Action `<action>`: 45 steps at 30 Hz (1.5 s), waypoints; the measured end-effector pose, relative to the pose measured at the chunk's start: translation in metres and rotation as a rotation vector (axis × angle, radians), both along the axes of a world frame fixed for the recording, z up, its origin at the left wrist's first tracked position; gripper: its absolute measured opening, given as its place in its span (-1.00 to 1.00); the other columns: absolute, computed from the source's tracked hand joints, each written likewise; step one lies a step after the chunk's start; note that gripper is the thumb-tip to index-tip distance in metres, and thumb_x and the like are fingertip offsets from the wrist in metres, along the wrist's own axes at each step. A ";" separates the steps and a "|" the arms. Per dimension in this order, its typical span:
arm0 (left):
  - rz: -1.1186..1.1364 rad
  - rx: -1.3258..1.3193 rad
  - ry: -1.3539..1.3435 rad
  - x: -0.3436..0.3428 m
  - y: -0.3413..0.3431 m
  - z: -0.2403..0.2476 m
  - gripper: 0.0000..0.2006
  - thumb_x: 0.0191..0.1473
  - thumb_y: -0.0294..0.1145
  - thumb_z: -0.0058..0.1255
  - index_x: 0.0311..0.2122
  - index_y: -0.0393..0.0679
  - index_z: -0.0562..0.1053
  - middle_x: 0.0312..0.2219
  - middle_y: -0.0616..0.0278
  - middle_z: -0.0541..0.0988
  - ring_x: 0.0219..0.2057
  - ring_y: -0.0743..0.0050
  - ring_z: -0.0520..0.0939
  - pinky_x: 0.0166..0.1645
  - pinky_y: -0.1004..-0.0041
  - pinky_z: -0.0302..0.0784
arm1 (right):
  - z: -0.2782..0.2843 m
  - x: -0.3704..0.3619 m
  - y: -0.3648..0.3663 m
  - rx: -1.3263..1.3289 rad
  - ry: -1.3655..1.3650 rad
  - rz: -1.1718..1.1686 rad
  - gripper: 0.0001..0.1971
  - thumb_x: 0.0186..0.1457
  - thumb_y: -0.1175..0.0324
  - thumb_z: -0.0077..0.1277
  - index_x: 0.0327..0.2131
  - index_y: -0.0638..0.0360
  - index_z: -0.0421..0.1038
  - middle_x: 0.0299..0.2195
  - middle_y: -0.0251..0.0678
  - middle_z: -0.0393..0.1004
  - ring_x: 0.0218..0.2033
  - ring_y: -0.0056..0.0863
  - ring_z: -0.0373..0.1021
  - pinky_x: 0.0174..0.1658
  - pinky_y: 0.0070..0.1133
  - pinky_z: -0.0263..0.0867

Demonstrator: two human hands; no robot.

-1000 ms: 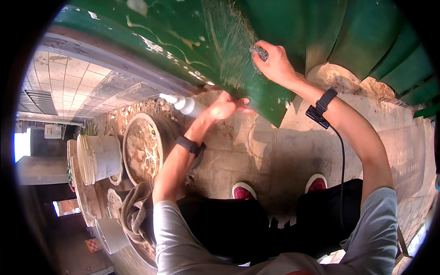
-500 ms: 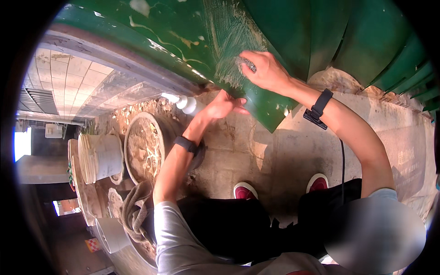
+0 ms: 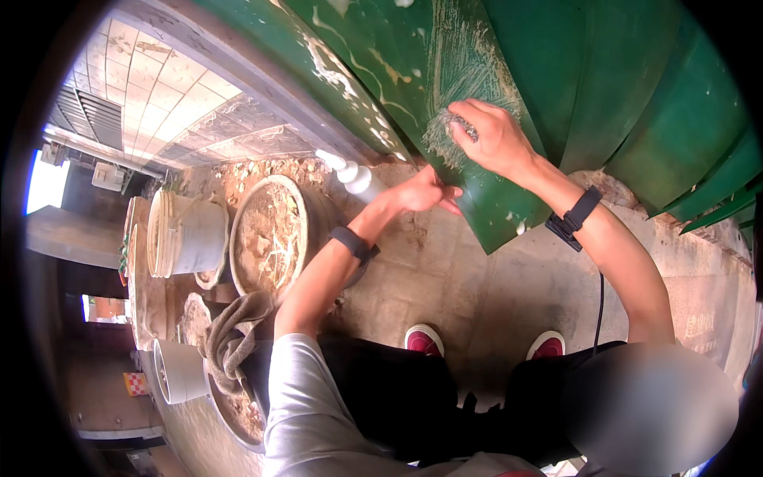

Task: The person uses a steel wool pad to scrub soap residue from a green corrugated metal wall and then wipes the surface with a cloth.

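Note:
My right hand [image 3: 499, 143] is closed around a steel wool scourer [image 3: 462, 127]. The scourer presses on a long green strip of a hanging curtain [image 3: 494, 216], amid pale, streaky foam [image 3: 469, 67]. Lower on the strip's left edge, my left hand [image 3: 421, 193] pinches the material between thumb and fingers; the fingers behind it are partly hidden. Cream-coloured splashes and white spots mark the green surface, and its lower corner hangs free above the paving.
More green strips [image 3: 612, 95] hang at the right. On the left stand a round pot of soil [image 3: 306, 230], a white bucket [image 3: 191, 238], a grey cloth [image 3: 230, 338] and a smaller white tub [image 3: 181, 372]. A white pipe [image 3: 362, 181] rises beside my left hand.
The view has shifted, so the strip and both hands appear farther right and lower. My right hand still holds the scourer on the foamy patch; my left hand still grips the edge.

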State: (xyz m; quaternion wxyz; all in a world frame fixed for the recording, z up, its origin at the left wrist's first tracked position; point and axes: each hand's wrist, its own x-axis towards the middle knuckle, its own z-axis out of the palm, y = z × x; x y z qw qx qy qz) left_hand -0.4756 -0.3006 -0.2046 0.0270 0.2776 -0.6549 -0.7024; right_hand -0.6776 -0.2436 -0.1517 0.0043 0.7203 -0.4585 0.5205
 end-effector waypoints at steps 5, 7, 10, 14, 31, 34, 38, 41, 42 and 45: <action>0.005 0.015 -0.024 -0.009 0.004 0.012 -0.64 0.28 -0.60 -0.04 0.17 -0.26 0.33 -0.02 0.08 0.55 -0.06 0.08 0.65 0.04 0.21 0.70 | 0.012 -0.044 -0.016 0.047 -0.201 -0.288 -0.78 0.14 0.42 0.08 -0.15 0.32 0.49 -0.29 0.07 0.57 -0.31 0.03 0.54 -0.24 -0.30 0.47; 0.012 0.024 -0.028 -0.004 0.003 0.006 -0.63 0.27 -0.61 -0.04 0.17 -0.27 0.33 0.00 0.06 0.54 -0.06 0.05 0.65 0.04 0.19 0.70 | 0.006 -0.019 -0.007 0.042 -0.222 -0.189 -0.78 0.15 0.43 0.06 -0.16 0.34 0.47 -0.29 0.07 0.57 -0.31 0.06 0.53 -0.24 -0.28 0.47; -0.028 -0.013 -0.054 0.012 -0.005 -0.001 -0.62 0.26 -0.62 -0.03 0.17 -0.30 0.32 0.01 0.04 0.52 -0.07 0.03 0.66 0.04 0.15 0.70 | -0.014 0.039 0.008 0.083 0.104 0.140 -0.77 0.12 0.48 0.09 -0.14 0.32 0.45 -0.27 -0.03 0.54 -0.26 0.01 0.50 -0.20 -0.30 0.46; -0.031 -0.006 -0.089 0.002 0.003 0.011 -0.61 0.28 -0.57 -0.02 0.19 -0.29 0.31 0.00 0.08 0.55 -0.05 0.10 0.65 0.05 0.18 0.69 | 0.019 -0.004 -0.002 0.012 -0.084 -0.132 -0.79 0.12 0.45 0.11 -0.16 0.31 0.46 -0.31 0.01 0.55 -0.34 0.00 0.52 -0.28 -0.31 0.44; 0.211 -0.280 0.221 -0.015 -0.001 0.042 -0.41 0.34 -0.59 -0.19 0.40 -0.01 -0.03 0.22 0.11 0.33 0.10 0.22 0.53 0.01 0.26 0.68 | 0.016 -0.054 -0.030 0.060 -0.385 -0.342 -0.75 0.12 0.38 0.09 -0.20 0.39 0.52 -0.40 0.06 0.60 -0.36 -0.07 0.58 -0.23 -0.35 0.47; 0.207 -0.295 0.238 -0.016 0.007 0.037 -0.40 0.35 -0.59 -0.23 0.40 -0.04 -0.09 0.23 0.08 0.31 0.12 0.18 0.52 0.04 0.23 0.69 | 0.023 -0.026 -0.021 0.126 -0.445 -0.203 -0.74 0.12 0.37 0.09 -0.21 0.40 0.51 -0.37 0.07 0.60 -0.37 -0.04 0.57 -0.25 -0.34 0.46; 0.183 -0.354 0.207 -0.003 0.010 0.033 -0.39 0.35 -0.62 -0.27 0.40 -0.14 -0.18 0.20 -0.02 0.31 0.12 0.13 0.51 0.02 0.20 0.71 | 0.034 0.027 -0.007 -0.060 -0.272 0.005 -0.78 0.11 0.40 0.09 -0.23 0.39 0.47 -0.47 0.09 0.54 -0.43 0.00 0.54 -0.32 -0.27 0.43; 0.179 -0.345 0.240 -0.019 0.024 0.049 -0.38 0.33 -0.64 -0.25 0.38 -0.16 -0.17 0.19 -0.06 0.31 0.00 0.14 0.61 -0.05 0.25 0.75 | 0.042 -0.013 -0.020 -0.067 -0.318 -0.140 -0.81 0.11 0.42 0.08 -0.25 0.38 0.46 -0.52 0.07 0.53 -0.49 -0.01 0.53 -0.38 -0.28 0.43; 0.170 -0.316 0.251 -0.024 0.025 0.055 -0.36 0.32 -0.65 -0.24 0.39 -0.15 -0.19 0.19 -0.07 0.31 -0.08 0.15 0.65 -0.08 0.28 0.76 | 0.045 -0.021 -0.018 0.003 -0.343 -0.185 -0.81 0.11 0.42 0.08 -0.26 0.38 0.46 -0.51 0.08 0.53 -0.48 -0.02 0.54 -0.38 -0.29 0.44; 0.187 -0.339 0.208 -0.020 0.025 0.051 -0.35 0.32 -0.66 -0.23 0.39 -0.13 -0.20 0.19 -0.06 0.31 -0.06 0.16 0.64 -0.08 0.25 0.76 | 0.039 0.008 -0.004 -0.047 -0.293 -0.051 -0.85 0.10 0.46 0.07 -0.27 0.32 0.43 -0.44 0.03 0.55 -0.42 -0.02 0.54 -0.35 -0.26 0.45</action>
